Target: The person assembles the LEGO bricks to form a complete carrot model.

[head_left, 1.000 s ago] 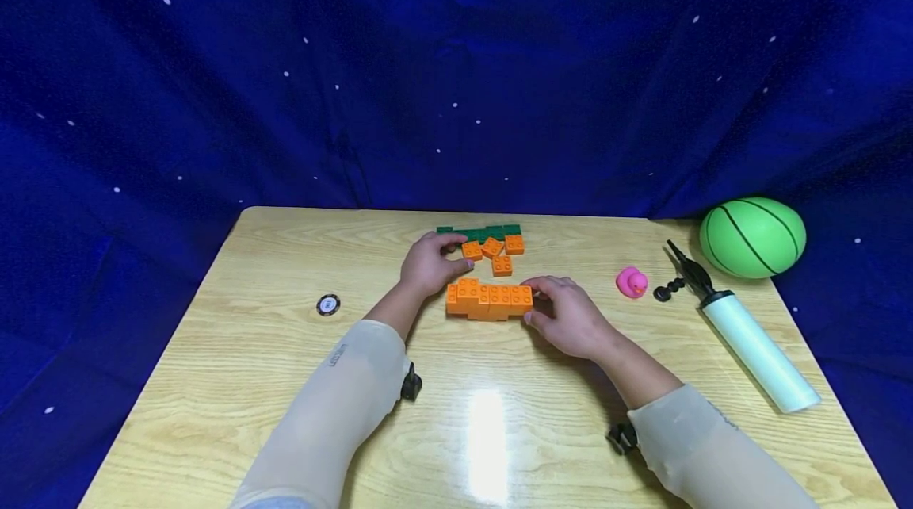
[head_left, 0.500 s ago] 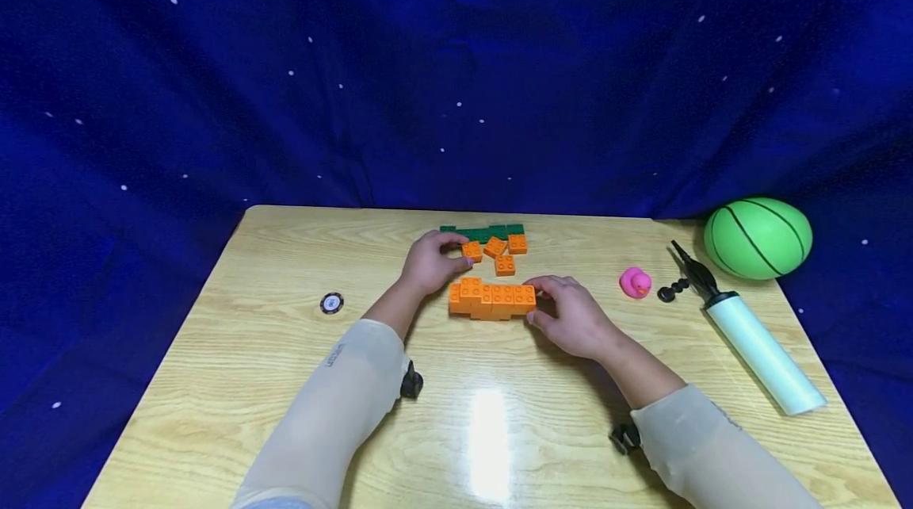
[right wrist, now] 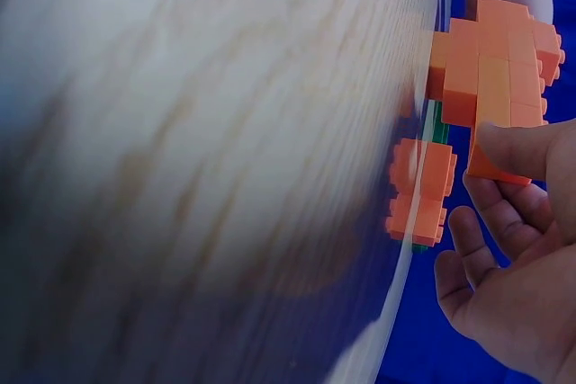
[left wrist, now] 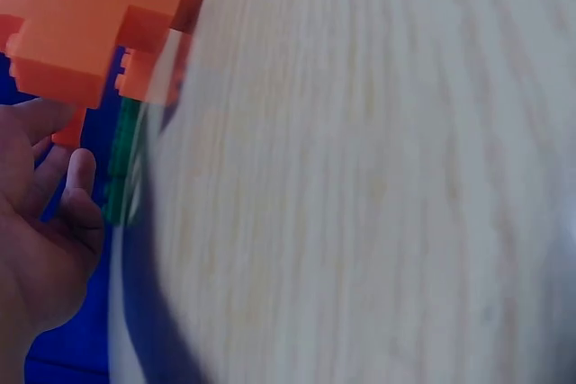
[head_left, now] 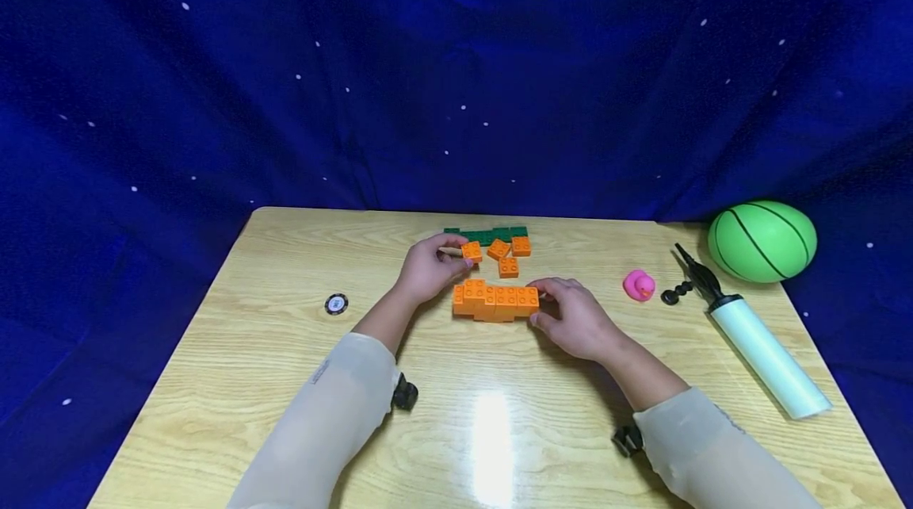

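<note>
Orange block assembly partly joined, mid-tabletop; its right end is pinched by the right hand. A single brick is pinched by the left hand. Three loose bricks left unjoined near a green strip. Ball and pump well apart, no obstruction.

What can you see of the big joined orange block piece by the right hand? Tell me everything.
The joined block piece is orange, apparently plastic, and built of several studded bricks with visible seams between them. Its outline is stepped and uneven, with a shorter part underneath. It lies lengthwise from side to side, studs up, nearer the person than the loose orange bricks. The right hand pinches its right end between thumb and fingers. Whether it touches the table is unclear.
</note>
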Demonstrator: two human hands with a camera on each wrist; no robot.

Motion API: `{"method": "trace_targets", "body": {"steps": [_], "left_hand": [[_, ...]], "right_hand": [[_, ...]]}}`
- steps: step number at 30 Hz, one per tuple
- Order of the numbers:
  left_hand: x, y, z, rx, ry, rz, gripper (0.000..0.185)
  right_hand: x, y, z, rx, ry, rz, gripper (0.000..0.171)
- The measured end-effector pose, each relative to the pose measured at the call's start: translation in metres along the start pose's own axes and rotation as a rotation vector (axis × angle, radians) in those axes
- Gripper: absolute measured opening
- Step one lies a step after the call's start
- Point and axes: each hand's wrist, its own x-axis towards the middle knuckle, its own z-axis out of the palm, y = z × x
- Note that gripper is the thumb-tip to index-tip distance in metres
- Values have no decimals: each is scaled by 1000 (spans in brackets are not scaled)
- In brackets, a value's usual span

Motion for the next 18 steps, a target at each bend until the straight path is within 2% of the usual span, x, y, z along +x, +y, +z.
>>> {"method": "trace_targets", "body": {"steps": [6,18], "left_hand": [[-8,9,-5,38,5,61,34],[-25,32,-10,40,-23,148,37]], "right_hand": [[0,-1,0,-3,1,10,46],[-1,-1,0,-13,1,3,45]]}}
